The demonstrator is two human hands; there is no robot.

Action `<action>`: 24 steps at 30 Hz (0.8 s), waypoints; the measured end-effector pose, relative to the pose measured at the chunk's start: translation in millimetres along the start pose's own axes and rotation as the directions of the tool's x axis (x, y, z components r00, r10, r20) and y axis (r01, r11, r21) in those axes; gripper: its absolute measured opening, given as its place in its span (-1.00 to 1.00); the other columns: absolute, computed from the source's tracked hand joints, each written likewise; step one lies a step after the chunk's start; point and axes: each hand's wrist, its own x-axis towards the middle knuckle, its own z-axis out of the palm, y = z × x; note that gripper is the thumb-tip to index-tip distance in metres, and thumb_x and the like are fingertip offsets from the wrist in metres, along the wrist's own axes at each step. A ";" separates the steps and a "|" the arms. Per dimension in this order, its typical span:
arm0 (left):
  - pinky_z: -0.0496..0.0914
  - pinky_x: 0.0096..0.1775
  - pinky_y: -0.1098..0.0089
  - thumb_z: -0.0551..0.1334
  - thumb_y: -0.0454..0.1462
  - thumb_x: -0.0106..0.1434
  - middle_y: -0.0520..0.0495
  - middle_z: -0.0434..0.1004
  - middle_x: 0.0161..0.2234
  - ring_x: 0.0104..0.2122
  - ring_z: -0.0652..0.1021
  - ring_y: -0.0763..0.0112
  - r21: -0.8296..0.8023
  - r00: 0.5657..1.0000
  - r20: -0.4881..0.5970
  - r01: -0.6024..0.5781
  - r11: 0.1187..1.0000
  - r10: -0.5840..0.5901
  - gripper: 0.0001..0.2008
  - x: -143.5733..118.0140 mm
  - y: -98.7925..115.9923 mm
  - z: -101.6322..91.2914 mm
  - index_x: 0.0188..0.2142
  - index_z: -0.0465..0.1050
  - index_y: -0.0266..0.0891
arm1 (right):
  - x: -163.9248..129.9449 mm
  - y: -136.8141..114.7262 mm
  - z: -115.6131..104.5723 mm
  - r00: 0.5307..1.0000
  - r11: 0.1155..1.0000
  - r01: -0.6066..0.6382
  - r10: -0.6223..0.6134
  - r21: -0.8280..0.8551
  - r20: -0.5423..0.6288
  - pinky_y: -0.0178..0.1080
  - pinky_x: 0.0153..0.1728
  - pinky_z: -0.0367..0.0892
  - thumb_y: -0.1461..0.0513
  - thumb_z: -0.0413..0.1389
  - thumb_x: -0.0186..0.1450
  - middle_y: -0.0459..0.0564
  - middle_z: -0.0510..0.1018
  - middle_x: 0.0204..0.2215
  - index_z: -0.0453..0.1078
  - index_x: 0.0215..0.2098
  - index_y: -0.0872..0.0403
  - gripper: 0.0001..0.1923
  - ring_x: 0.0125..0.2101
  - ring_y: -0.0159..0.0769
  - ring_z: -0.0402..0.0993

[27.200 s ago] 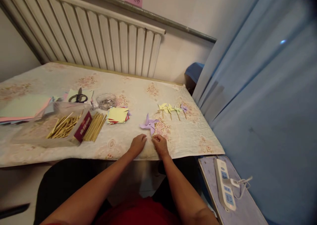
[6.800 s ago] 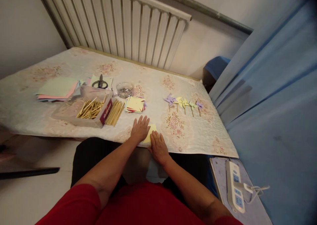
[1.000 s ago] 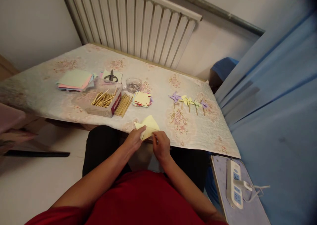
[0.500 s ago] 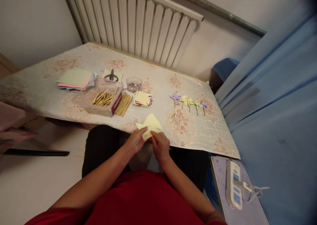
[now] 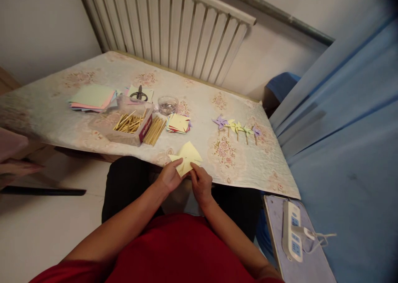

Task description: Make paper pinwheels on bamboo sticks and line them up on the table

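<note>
Yellow paper (image 5: 187,156): its lower edge is hidden behind my fingers. It is pale, cut into pointed flaps, held just above the near table (image 5: 248,167) edge. My left hand (image 5: 169,176) and right hand (image 5: 201,182) both pinch it. Floral cloth covers the table; radiator (image 5: 174,30) behind.

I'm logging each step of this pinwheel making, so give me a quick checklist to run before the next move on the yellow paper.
1. Both hands on the yellow paper: ok, left hand and right hand pinch its near edge.
2. Paper lifted off the table: cannot tell.
3. Sticks within view: ok, beside the box.
4. Scissors free: ok, lying on paper behind the box.
5. Finished pinwheels out of the way: ok, in a row further right.
</note>
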 end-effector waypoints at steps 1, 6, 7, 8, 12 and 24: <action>0.54 -0.24 0.32 0.11 -0.38 0.26 -0.22 0.62 -0.16 -0.22 0.62 0.25 0.001 1.000 -0.004 -0.002 1.000 0.002 -0.66 -0.2 0.3 0.1 0.02 0.41 -0.38 | -0.1 0.0 0.2 1.000 1.000 0.001 -0.001 0.010 0.011 -0.23 -0.23 0.38 0.16 -0.05 0.42 0.06 0.59 -0.27 0.44 0.07 0.03 -0.65 -0.27 -0.24 0.52; 0.55 -0.29 0.35 0.11 -0.37 0.27 -0.23 0.61 -0.16 -0.21 0.62 0.23 0.012 1.000 0.018 0.001 1.000 -0.001 -0.65 -0.4 0.3 -0.4 0.03 0.40 -0.39 | -0.5 -2.2 0.7 0.999 0.998 -0.040 0.039 0.056 0.005 -0.23 -0.22 0.39 0.15 -0.03 0.40 0.05 0.61 -0.28 0.49 -0.02 0.04 -0.68 -0.28 -0.24 0.53; 0.55 -0.31 0.36 0.11 -0.38 0.28 -0.23 0.62 -0.17 -0.23 0.62 0.24 -0.003 1.000 0.026 0.006 1.000 -0.006 -0.67 -0.6 0.0 -0.4 0.02 0.41 -0.39 | -0.3 -2.8 0.9 0.999 0.996 -0.049 0.050 0.081 -0.008 -0.23 -0.21 0.39 0.15 -0.02 0.40 0.05 0.61 -0.29 0.51 -0.06 0.04 -0.69 -0.28 -0.25 0.53; 0.55 -0.32 0.37 0.10 -0.39 0.28 -0.23 0.62 -0.19 -0.25 0.63 0.25 -0.021 0.999 0.033 0.009 1.000 -0.008 -0.68 -0.9 -0.4 -0.2 0.01 0.41 -0.40 | 0.1 -3.6 1.0 0.998 0.992 -0.058 0.061 0.115 -0.024 -0.23 -0.20 0.39 0.16 -0.01 0.39 0.04 0.62 -0.29 0.52 -0.10 0.05 -0.71 -0.28 -0.25 0.54; 0.55 -0.30 0.37 0.08 -0.43 0.29 -0.22 0.62 -0.32 -0.35 0.63 0.31 -0.065 0.999 0.045 0.011 0.998 -0.008 -0.77 -2.8 -2.7 1.2 -0.10 0.42 -0.44 | 4.3 -9.7 0.1 0.986 0.957 -0.126 0.150 0.263 -0.074 -0.25 -0.22 0.38 0.16 0.03 0.35 0.00 0.63 -0.33 0.53 -0.23 0.07 -0.76 -0.31 -0.27 0.54; 0.53 -0.25 0.34 0.22 -0.45 0.13 -0.15 0.61 -0.41 -0.39 0.62 0.31 -0.020 0.984 0.139 -0.109 0.994 0.111 -0.89 -3.9 -11.5 1.6 -0.30 0.45 -0.38 | 20.9 -32.6 -6.3 0.861 0.815 -0.457 0.505 0.357 -0.050 -0.30 -0.41 0.22 0.10 0.09 0.20 -0.13 0.48 -0.58 0.43 -0.48 0.07 -0.77 -0.52 -0.33 0.33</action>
